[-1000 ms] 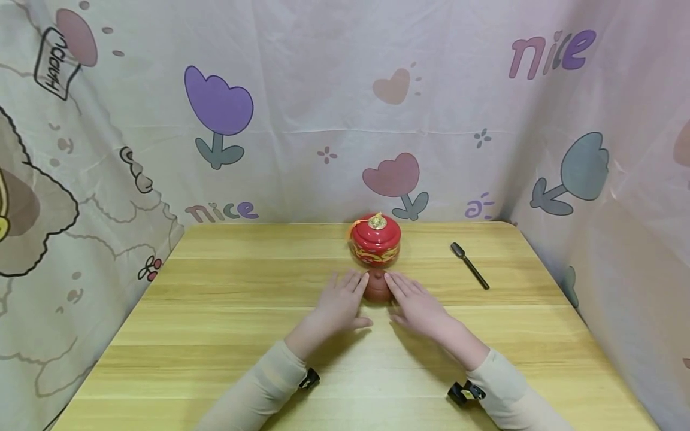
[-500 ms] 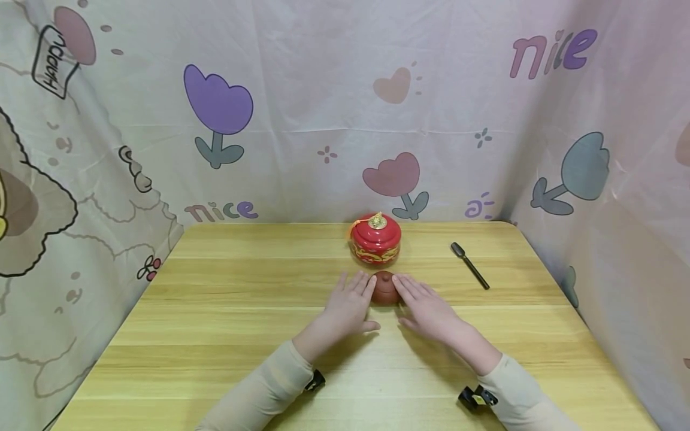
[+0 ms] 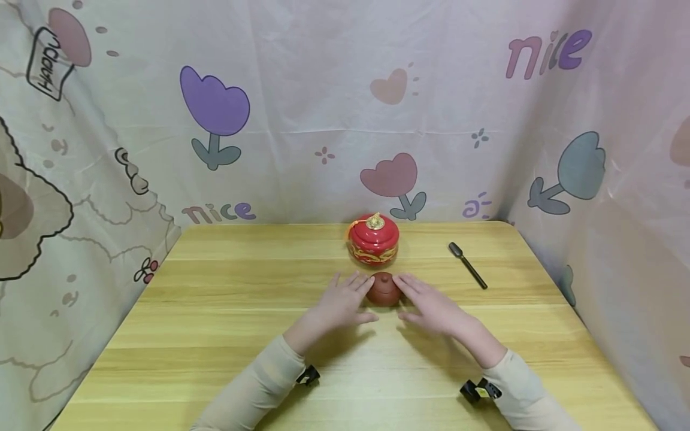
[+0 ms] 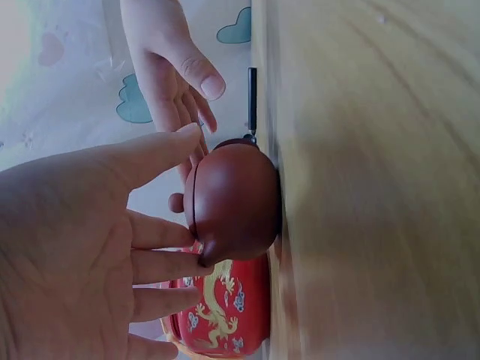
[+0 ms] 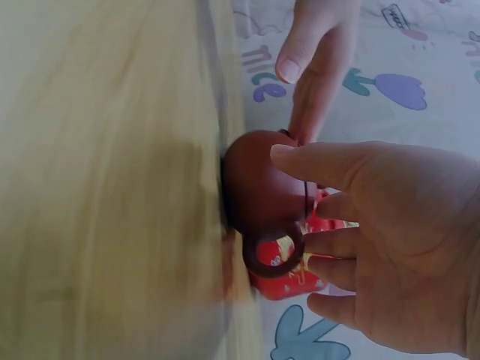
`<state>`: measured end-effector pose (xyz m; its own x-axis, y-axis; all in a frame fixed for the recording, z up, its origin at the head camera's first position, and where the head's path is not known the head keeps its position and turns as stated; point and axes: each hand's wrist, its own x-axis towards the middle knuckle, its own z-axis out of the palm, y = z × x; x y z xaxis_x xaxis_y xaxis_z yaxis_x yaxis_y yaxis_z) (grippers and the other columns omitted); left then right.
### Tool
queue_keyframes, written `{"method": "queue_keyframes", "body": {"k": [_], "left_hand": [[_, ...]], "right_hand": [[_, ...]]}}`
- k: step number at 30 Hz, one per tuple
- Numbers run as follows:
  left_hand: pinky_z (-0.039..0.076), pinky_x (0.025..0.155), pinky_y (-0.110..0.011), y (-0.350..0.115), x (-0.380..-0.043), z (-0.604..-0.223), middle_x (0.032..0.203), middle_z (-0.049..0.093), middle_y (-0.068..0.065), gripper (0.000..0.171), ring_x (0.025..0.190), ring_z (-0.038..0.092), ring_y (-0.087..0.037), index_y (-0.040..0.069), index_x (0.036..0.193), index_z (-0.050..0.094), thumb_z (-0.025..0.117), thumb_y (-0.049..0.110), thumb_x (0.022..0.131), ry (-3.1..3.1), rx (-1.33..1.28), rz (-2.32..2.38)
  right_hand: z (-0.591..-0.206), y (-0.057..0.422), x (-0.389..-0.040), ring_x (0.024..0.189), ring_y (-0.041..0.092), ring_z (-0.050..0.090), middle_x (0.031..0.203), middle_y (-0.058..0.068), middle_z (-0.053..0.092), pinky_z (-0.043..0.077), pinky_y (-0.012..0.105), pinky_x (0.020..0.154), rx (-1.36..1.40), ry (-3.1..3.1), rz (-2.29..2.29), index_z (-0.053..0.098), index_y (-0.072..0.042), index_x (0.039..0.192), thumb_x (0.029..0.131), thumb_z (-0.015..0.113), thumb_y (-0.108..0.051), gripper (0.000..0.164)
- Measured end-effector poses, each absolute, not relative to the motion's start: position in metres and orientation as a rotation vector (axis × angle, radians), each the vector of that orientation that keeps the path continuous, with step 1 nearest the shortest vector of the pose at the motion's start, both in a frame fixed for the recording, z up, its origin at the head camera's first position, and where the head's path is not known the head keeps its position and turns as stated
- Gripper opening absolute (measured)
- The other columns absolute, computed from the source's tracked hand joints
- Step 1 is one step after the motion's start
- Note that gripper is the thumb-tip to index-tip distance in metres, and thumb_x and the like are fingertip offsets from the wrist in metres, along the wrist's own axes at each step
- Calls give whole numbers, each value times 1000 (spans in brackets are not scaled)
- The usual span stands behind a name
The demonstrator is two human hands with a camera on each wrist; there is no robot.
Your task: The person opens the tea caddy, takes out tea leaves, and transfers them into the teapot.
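A small reddish-brown clay teapot (image 3: 384, 291) with a round lid knob stands upright on the table, between both hands. On its spout side is my left hand (image 3: 340, 302), fingers extended; in the left wrist view its fingertips reach the lid's edge and the spout (image 4: 218, 250). My right hand (image 3: 433, 306) lies on the other side, fingers also nearly straight. The right wrist view puts those fingertips at the ring-shaped handle (image 5: 259, 264), without curling round it. Right behind the teapot sits a red lidded jar (image 3: 374, 240) with a gold dragon pattern.
A black brush-like tool (image 3: 468, 265) lies slanted at the right of the wooden table (image 3: 242, 287). Patterned cloth (image 3: 302, 90) hangs behind the table and along both sides. Each sleeve has a black wrist camera near its cuff.
The teapot has shifted slightly right and toward the person, away from the red jar, both hands moving with it. Over the last half second it has stayed about in place.
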<state>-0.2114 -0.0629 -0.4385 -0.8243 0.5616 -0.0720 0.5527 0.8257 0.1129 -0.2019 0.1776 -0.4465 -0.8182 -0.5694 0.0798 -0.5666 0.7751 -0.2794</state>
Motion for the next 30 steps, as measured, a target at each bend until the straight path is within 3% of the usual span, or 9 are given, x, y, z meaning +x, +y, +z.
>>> {"method": "queue_keyframes", "body": {"k": [8, 17, 30], "left_hand": [[19, 118, -62, -70, -224, -437, 158, 34, -11, 81, 149, 25, -31, 11, 152, 34, 56, 60, 90, 2888, 904, 257], [17, 120, -60, -72, -241, -445, 163, 23, -7, 84, 153, 14, -27, 15, 155, 27, 52, 63, 91, 2843, 919, 329], [14, 122, -57, -68, -251, -454, 166, 7, -2, 93, 154, 2, -21, 16, 158, 11, 40, 73, 90, 2805, 940, 201]], "right_hand": [[-435, 184, -208, 141, 44, 36, 153, 24, 35, 32, 57, 114, -940, 2992, -538, 35, 1, 149, 89, 69, -32, 76], [-434, 184, -219, 141, 40, 37, 154, 20, 37, 33, 57, 113, -881, 2986, -742, 39, -6, 149, 94, 63, -36, 67], [-453, 168, -239, 128, 35, 53, 134, 20, 58, 41, 53, 109, -985, 2998, -1100, 63, -3, 126, 90, 70, -26, 43]]}}
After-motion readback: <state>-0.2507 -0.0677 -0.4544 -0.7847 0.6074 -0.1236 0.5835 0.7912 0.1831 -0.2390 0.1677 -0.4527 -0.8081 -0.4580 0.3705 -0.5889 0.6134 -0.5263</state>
